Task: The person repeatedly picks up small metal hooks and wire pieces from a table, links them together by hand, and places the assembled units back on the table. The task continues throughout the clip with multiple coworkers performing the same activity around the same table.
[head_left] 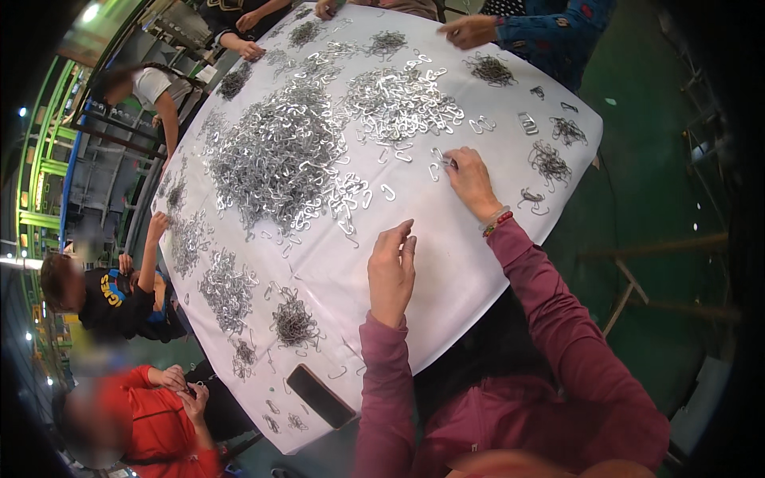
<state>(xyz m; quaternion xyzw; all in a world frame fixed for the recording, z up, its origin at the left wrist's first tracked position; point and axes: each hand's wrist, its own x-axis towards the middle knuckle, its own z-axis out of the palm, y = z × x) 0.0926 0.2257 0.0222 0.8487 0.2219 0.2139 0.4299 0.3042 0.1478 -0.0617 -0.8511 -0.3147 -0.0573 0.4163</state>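
Note:
A white-covered table point(454, 271) carries big heaps of small silver metal hooks point(279, 151). My right hand point(472, 182) reaches forward with its fingertips on a loose hook point(438, 157) at the edge of a second heap point(398, 99). My left hand point(391, 273) rests on the bare cloth nearer to me, fingers together and slightly bent, holding nothing that I can see. A single hook point(388, 191) lies between the two hands. Both my arms wear maroon sleeves, and beads circle my right wrist.
A dark phone point(320, 396) lies near the table's front edge. Small tangles of darker hooks point(293, 323) sit along the rims. Other people's hands point(470, 30) work at the far side; seated people are at the left point(111, 291). Green floor is on the right.

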